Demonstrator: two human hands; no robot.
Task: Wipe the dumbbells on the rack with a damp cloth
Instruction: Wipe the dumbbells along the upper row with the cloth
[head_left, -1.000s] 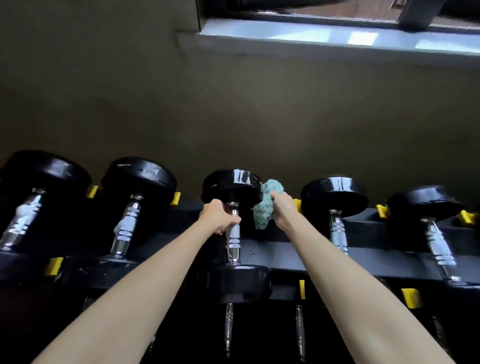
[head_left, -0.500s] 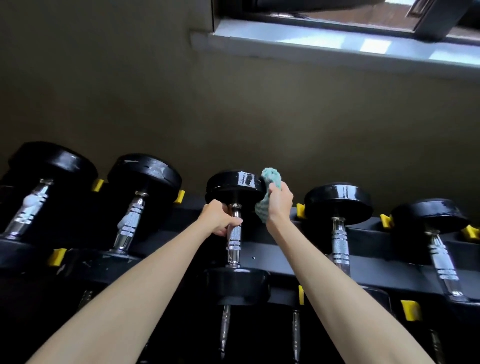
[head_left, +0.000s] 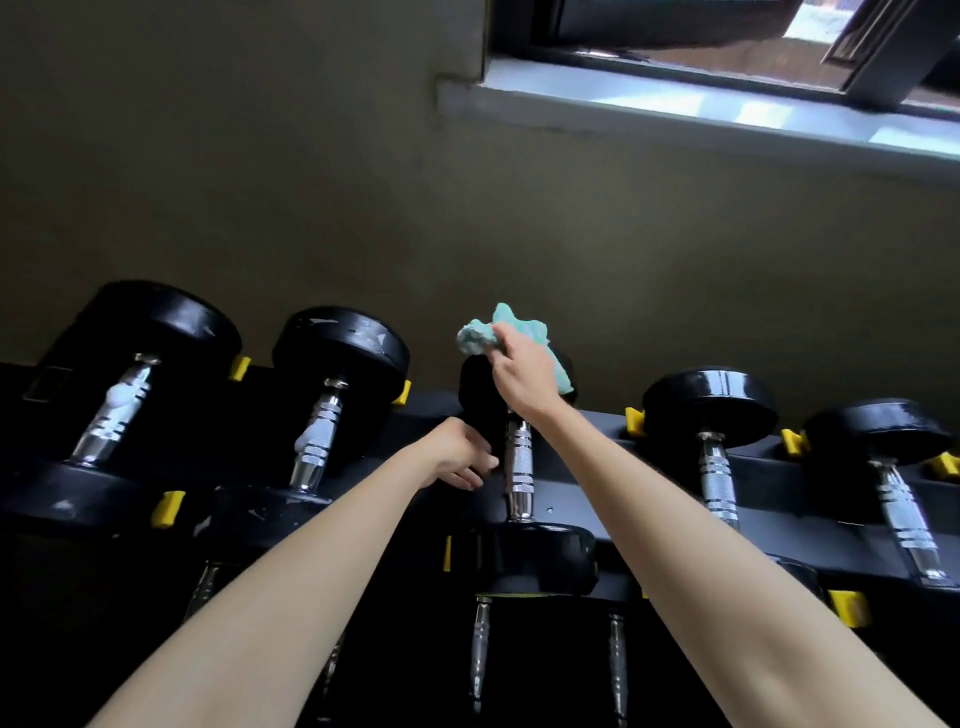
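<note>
The right hand (head_left: 522, 376) reaches up to the far head (head_left: 474, 387) of the middle dumbbell (head_left: 519, 467), 1 of 5 lying side by side on the top row of the black rack (head_left: 597, 499). Its fingers are curled tight around a bunched teal cloth (head_left: 511, 325) and press it onto the top of that head. The cloth bulges out above the knuckles and hangs down the head's right side, so hand and cloth together cover most of the head. The left hand (head_left: 457, 452) sits lower, just left of the dumbbell's chrome handle (head_left: 519, 483). Its fingers are loosely curled and hold nothing, and a dark gap shows between the fingertips and the handle. The dumbbell's near head (head_left: 540, 556) rests on the rack's front rail. 2 dumbbells lie to the left (head_left: 319, 441) and 2 to the right (head_left: 717, 473), with yellow tabs (head_left: 167, 509) between their places. Chrome handles of a lower row (head_left: 479, 649) show beneath. Behind the rack rises a dull wall (head_left: 260, 182) with a pale window ledge (head_left: 727, 117) at the upper right.
</note>
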